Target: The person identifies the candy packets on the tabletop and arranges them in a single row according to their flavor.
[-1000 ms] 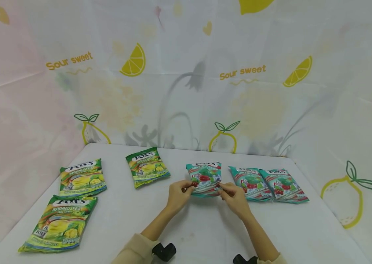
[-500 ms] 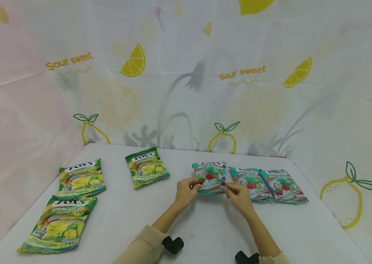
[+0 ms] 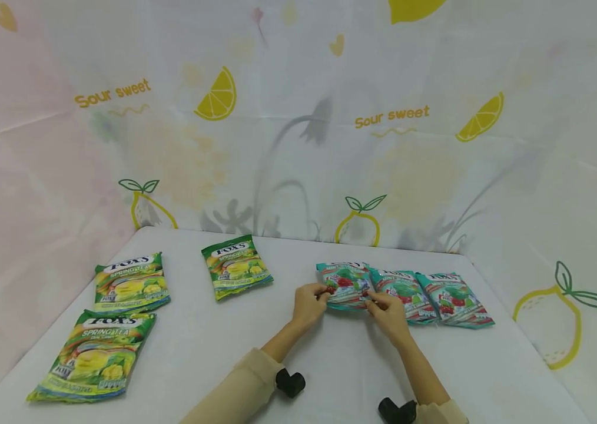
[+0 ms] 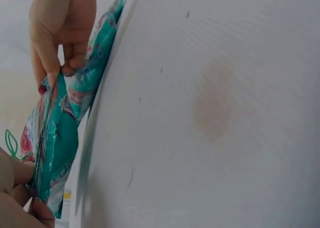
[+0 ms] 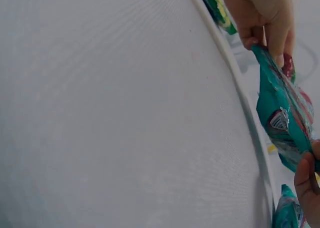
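Observation:
A teal candy bag (image 3: pixel 346 284) with red fruit on its front is held between both hands, its near edge raised a little. My left hand (image 3: pixel 310 306) pinches the bag's lower left corner; in the left wrist view its fingers (image 4: pixel 20 170) show at the bag's bottom end. With thumb and fingers, my right hand (image 3: pixel 387 315) pinches the lower right corner. Just right of the held bag lies a second teal candy bag (image 3: pixel 407 294), partly behind the right hand. Beside that one, a third teal candy bag (image 3: pixel 454 299) lies on the white table (image 3: pixel 256 330).
On the left side lie two green-and-yellow candy bags, a far one (image 3: pixel 131 284) and a near one (image 3: pixel 94 356). Another green-and-yellow candy bag (image 3: pixel 236 268) lies toward the back, left of centre. A printed cloth backdrop (image 3: pixel 288 147) rises behind the table.
Both hands have carried the held teal bag to the right, up beside the second teal bag. The left hand has shifted more than the right. The other bags stay where they were.

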Available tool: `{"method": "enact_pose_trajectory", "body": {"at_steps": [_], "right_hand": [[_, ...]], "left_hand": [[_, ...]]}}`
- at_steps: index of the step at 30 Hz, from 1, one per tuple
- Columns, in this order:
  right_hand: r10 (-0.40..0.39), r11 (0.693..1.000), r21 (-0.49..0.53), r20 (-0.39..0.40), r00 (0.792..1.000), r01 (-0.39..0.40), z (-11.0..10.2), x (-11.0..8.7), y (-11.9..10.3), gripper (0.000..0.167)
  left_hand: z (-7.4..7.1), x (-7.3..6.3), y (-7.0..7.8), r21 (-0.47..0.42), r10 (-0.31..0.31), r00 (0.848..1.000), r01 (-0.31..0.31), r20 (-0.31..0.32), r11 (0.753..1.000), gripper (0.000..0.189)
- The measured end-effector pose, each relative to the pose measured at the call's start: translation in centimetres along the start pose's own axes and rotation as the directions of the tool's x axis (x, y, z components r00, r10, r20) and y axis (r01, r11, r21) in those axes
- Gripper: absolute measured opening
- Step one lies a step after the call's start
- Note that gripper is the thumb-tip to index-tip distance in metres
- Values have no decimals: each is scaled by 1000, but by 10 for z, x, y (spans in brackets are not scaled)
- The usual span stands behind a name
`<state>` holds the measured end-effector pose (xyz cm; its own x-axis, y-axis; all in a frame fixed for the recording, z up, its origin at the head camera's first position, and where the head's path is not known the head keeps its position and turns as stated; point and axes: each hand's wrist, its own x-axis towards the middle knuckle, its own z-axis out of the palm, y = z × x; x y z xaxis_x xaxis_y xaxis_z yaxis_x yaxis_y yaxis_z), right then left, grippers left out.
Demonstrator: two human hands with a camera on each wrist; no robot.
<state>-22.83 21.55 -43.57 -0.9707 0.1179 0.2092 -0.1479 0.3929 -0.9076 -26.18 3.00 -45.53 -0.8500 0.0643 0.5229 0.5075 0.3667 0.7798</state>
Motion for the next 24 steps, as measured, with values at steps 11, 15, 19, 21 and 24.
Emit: {"method": "enact_pose_trajectory", "body": {"at_steps": [11,15,19,21,24], "right_hand": [[16,988,-154,-36,999,-21,-6,4,2,27],[16,974,-227,-54,998,-28,-7,5,0,27],[23,954,-298,-63,998,-41,-10,5,-1,28],[19,946,-320,-65,998,-39,-11,5,-1,28],[3,940,-341,-69,998,-26,-14,4,0,26]], "left_hand": [[15,5,-1,57,-64,996,61,65,997,11],[18,7,1,69,-81,994,77,71,995,12],[21,8,1,90,-93,993,86,69,992,11],[22,8,2,95,-98,993,91,66,991,12],[23,9,2,108,-102,993,95,60,990,12]]}}
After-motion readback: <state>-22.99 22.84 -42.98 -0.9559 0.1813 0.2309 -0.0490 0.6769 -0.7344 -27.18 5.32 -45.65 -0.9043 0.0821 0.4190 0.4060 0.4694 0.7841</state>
